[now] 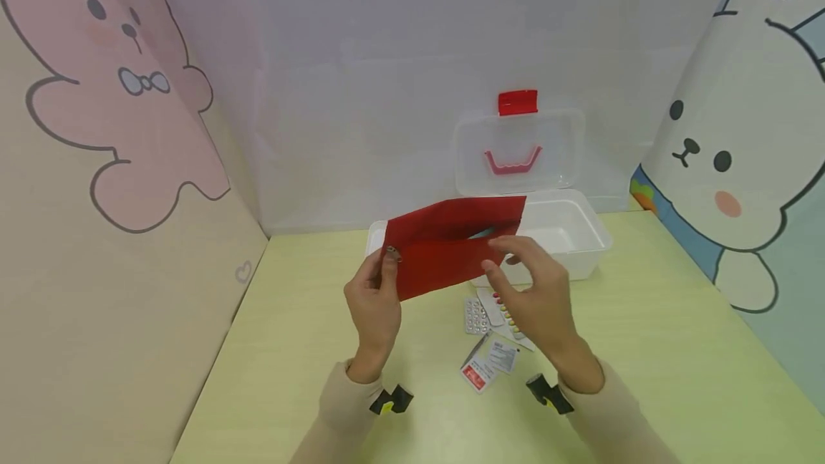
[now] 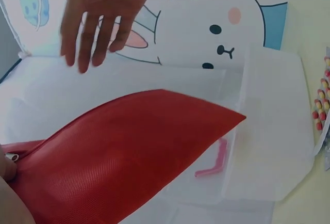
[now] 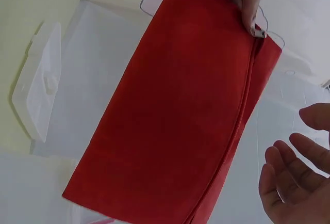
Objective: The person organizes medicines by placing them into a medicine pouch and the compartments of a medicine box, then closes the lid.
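Note:
A red zip pouch (image 1: 432, 263) is held up above the table, its top parted with something pale blue showing inside. My left hand (image 1: 375, 306) pinches its left end near the zipper pull (image 2: 11, 157), thumb in front. My right hand (image 1: 538, 296) is beside the pouch's right end, fingers loosely bent and holding nothing; the right wrist view shows these fingers (image 3: 296, 167) apart from the red pouch (image 3: 165, 100). Below the pouch lie a silver blister pack (image 1: 475, 317), a blister pack of coloured capsules (image 1: 505, 313) and small printed packets (image 1: 503, 355).
Behind the pouch stands a white box (image 1: 573, 235), its clear lid (image 1: 561, 156) raised, with a pink handle (image 1: 513, 163) and red latch (image 1: 518, 102). A white tray (image 3: 36, 84) lies left of the box, partly hidden by the pouch. Printed walls enclose the table (image 1: 290, 392).

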A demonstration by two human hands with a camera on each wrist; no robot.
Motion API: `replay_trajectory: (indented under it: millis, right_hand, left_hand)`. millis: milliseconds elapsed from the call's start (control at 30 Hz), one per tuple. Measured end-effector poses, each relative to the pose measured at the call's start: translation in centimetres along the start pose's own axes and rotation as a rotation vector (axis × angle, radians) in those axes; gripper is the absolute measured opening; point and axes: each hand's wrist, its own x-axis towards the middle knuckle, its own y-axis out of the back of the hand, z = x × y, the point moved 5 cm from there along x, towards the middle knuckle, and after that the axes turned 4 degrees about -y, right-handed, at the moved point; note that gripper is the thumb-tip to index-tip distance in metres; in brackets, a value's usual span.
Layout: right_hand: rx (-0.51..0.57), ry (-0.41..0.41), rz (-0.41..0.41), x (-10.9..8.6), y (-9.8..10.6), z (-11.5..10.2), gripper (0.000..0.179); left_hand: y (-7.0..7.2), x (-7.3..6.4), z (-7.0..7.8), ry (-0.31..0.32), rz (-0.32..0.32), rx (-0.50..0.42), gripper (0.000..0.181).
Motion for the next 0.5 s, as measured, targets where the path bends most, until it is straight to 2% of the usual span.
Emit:
replay_trajectory:
  millis: [133,200,333,500]
  right_hand:
    - [-0.042,0.045,-0.123,0.1,-2.4,-1.9,0.026]
    - [-0.055,0.067,-0.158,0.2,-3.4,-2.6,0.025]
    - [-0.052,0.075,-0.178,0.4,-4.7,-3.5,0.024]
    - [-0.066,0.008,-0.193,0.5,-5.5,-3.6,0.024]
  left_hand:
    - [-1.1,-0.9,0.5,-0.037,0.012,0.018,0.019]
    - [-1.6,-1.3,0.9,-0.056,0.009,0.020,0.019]
    - [-2.4,-1.8,1.3,-0.082,-0.017,-0.003,0.020]
    - [-2.9,-2.4,1.3,-0.127,-0.036,-0.012,0.019]
